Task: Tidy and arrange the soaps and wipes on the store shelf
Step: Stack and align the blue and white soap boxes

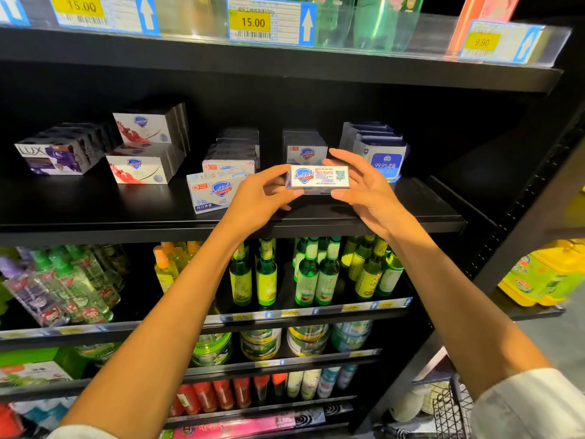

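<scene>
Both bare forearms reached up and forward from white sleeves, meeting over the front of the black soap shelf (364, 221). The left hand (256, 198) and the right hand (364, 185) held one Safeguard soap box (319, 177) between them, each clamped on an end: the left thumb lay under the box's lower left corner with the fingers curled behind it, and the right thumb pressed the lower right edge while its fingers arched over the top. The box was held lengthwise, its printed side panel facing the camera, just above the shelf surface and in front of a row of white Safeguard boxes (305, 153). Just left of the left hand stood a tilted Safeguard box (212, 193) at the shelf front, with a stacked row of similar boxes (234, 153) running back behind it. Farther left were two stacked rows of red-and-white Safeguard boxes (141, 153), and at the far left a row of purple Lux soap boxes (55, 155). Behind the right hand stood a row of blue wipe packs (384, 160) marked 99.9%. The shelf above carried yellow price tags (251, 22) reading 15.00 and 9.90. The shelf below held green glass bottles (313, 274) and clear spray bottles (69, 289), with green round tins (212, 348) on the one under that.
</scene>
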Demonstrator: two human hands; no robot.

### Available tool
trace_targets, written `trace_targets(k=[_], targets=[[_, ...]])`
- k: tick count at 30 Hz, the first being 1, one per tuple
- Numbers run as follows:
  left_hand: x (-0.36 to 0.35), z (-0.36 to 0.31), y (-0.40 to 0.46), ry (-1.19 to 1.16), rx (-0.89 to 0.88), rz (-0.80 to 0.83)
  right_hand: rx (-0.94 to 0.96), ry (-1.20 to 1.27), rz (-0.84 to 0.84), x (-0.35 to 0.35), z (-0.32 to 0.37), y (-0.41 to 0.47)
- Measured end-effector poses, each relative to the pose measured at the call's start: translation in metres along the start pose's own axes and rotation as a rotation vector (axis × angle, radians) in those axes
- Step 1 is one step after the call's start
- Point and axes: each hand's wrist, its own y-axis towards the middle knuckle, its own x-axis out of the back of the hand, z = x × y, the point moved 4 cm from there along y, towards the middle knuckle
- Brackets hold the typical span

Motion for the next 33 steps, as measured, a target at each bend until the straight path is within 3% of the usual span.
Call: trace_targets(k=[8,15,28,33], targets=[[-0.003,-0.009,0.0,0.012,0.028,0.082,-0.018,-0.009,-0.096,0.0,0.002,-0.004],[0.005,-0.008,-0.005,-0.203,0.051,0.074,-0.042,-0.034,-0.089,-0.005,0.002,-0.003],[0.003,0.0,0.001,-0.236,0.216,0.005,-0.02,-0.1,0.018,-0.003,-0.001,0.001],[0.003,-0.004,-0.001,-0.217,0.182,0.066,-0.007,-0.126,-0.031,-0.003,-0.002,0.001]])
